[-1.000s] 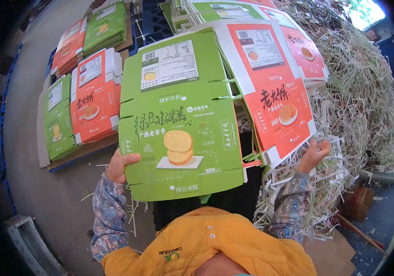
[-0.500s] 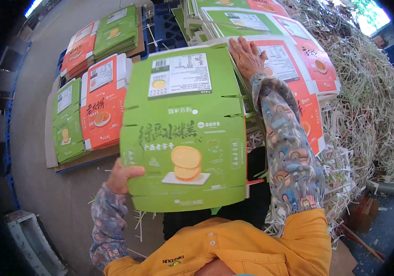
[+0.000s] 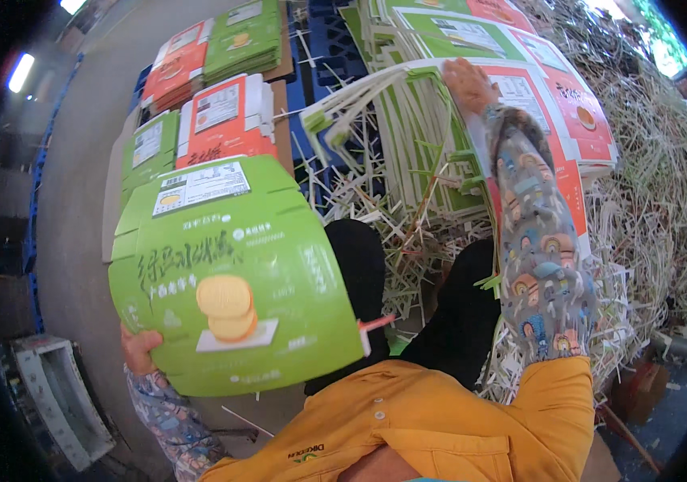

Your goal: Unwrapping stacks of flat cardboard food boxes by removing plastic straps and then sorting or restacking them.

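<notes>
care matters here: the left hand (image 3: 141, 350) pinches the lower left edge of a flat green carton sheet (image 3: 231, 277), which hangs at seven o'clock, away from the stack (image 3: 472, 88). the right hand (image 3: 465, 80) lies flat and open on the stack at one o'clock, holding nothing. best to keep that palm pressing so lower sheets stay put among the paper scraps (image 3: 664, 185).

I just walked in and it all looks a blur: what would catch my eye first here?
The big green flat printed carton sheet, held at its lower edge by the left hand. Up ahead, the right hand presses on a stack of red and green carton sheets, with a heap of pale shredded paper strips to the right.
</notes>
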A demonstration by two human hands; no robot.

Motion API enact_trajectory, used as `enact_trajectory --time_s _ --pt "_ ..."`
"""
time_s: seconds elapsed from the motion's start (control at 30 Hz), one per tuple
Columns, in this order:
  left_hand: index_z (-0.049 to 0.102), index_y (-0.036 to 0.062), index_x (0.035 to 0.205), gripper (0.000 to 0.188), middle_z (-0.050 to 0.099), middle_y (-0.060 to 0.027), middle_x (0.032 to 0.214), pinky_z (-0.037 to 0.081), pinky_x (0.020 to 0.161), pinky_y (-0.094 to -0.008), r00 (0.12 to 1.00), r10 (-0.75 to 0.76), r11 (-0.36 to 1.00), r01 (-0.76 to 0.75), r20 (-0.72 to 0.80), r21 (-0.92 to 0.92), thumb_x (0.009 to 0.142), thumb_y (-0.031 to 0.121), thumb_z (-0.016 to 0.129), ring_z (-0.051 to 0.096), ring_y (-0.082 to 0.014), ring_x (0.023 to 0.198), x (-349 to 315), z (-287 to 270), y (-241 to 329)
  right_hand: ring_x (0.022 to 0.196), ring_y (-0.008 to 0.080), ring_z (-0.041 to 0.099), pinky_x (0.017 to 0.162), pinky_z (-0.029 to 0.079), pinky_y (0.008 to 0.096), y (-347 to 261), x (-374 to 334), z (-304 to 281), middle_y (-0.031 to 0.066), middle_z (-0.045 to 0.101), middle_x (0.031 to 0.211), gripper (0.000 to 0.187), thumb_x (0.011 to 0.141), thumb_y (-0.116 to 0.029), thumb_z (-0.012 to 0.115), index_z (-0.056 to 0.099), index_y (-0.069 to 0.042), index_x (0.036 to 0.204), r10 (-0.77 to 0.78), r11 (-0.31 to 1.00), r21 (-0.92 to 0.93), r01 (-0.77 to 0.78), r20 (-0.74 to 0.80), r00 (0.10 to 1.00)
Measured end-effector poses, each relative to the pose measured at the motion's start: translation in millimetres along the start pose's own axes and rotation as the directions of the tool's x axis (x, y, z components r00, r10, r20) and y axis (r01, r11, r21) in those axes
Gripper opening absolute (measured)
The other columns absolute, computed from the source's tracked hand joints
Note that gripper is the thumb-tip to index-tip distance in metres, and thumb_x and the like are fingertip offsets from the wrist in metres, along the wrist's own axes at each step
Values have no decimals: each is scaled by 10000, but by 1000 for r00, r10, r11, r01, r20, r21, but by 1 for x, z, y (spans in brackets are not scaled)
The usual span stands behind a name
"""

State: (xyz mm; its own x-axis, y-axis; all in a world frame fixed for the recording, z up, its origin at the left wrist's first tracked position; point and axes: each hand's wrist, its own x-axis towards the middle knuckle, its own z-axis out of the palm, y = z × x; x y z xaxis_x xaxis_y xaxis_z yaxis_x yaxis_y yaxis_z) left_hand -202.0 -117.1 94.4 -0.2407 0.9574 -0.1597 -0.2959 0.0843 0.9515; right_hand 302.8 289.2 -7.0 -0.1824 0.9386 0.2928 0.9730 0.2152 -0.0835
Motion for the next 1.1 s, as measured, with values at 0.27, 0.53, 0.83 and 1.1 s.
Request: enact_trajectory --time_s 0.27,0.53,0.83,1.1 --pt "403 -35 1175 603 542 -160 1058 478 791 -365 973 227 966 -231 -43 -117 605 34 587 565 -288 909 -3 46 14 820 118 552 712 436 286 -53 -107 -99 27 604 865 298 868 -299 453 596 -45 933 57 268 955 -128 117 991" --pt "397 -17 1185 641 543 -152 1019 499 745 -383 952 298 830 -223 68 -510 570 13 574 576 -293 865 40 151 -34 926 205 562 773 466 331 -30 -243 -172 133 576 1026 585 878 -484 346 500 41 1086 5 -580 774 -255 316 949" --pt "478 -23 1090 361 572 -124 1009 492 737 -332 732 -318 845 507 602 -171 742 3 568 584 -222 856 55 266 -174 966 173 539 805 449 310 -17 -394 -146 130 540 1096 546 895 -440 334 478 36 1121 557 -685 716 132 398 729" --pt "482 -38 1080 344 567 -131 1017 496 737 -333 692 -343 823 548 635 -153 752 6 573 583 -228 857 60 263 -203 787 140 563 687 422 233 3 -411 -117 38 600 868 290 882 -234 463 578 22 958 672 -109 914 -391 358 648"
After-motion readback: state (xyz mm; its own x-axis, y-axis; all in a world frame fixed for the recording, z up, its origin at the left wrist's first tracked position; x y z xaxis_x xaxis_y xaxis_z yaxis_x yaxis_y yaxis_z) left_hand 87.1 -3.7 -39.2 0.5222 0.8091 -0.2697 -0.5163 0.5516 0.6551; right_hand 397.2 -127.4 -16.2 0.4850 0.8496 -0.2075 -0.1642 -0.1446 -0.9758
